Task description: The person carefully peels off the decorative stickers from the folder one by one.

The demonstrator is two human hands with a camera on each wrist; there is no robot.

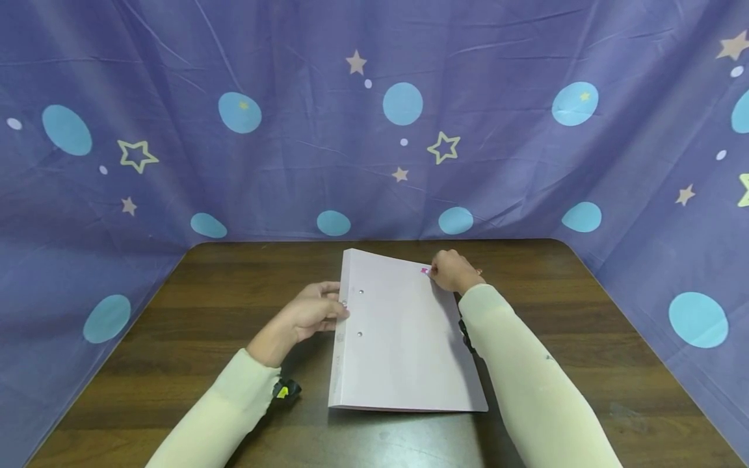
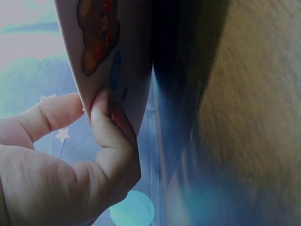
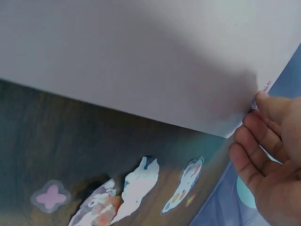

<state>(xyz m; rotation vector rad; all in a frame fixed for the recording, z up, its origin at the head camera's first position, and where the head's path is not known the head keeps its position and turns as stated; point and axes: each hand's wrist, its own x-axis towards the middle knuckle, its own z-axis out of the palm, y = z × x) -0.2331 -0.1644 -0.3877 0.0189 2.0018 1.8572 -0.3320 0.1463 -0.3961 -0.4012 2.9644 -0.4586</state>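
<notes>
A white folder [image 1: 404, 338] with two small metal rivets near its spine is held tilted above the wooden table. My left hand [image 1: 313, 309] pinches its spine edge, thumb on one face and fingers on the other. In the left wrist view, a printed brown bear [image 2: 96, 37] shows on the folder's underside. At the far right corner, my right hand [image 1: 453, 270] pinches the folder's edge beside a small pink picture [image 1: 424, 270]. The right wrist view shows the thumb on the white face of that corner, with the other fingers curled below.
In the right wrist view, a pink flower cutout [image 3: 50, 196], a white cutout [image 3: 139, 183] and a long patterned cutout [image 3: 184, 183] lie on the table [image 1: 234, 292]. A purple curtain [image 1: 292, 162] with stars and blue dots hangs behind the table and at its sides.
</notes>
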